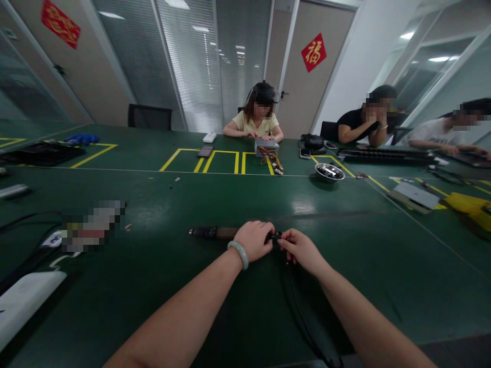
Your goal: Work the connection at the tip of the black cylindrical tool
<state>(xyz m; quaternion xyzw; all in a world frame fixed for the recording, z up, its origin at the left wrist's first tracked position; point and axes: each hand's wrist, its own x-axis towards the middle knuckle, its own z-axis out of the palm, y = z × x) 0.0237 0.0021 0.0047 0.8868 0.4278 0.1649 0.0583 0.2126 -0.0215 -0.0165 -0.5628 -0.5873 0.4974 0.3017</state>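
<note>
A dark, slim electric screwdriver point(226, 233) lies on the green table with its metal tip to the left. My left hand point(255, 241), with a pale green bangle at the wrist, is wrapped over its right end and hides that part. My right hand point(301, 249) is closed in a pinch at the same end, on the plug of a black cable point(293, 289). From there the cable hangs down towards the table's near edge. The fingertips cover the joint, so I cannot tell whether the plug is seated.
White power strip point(30, 301) and cords sit at the left. Farther off are a metal bowl point(330, 173), a grey box with coloured wires point(266, 147), and a yellow item point(470, 207). A person point(256, 120) sits opposite; two others are at the right.
</note>
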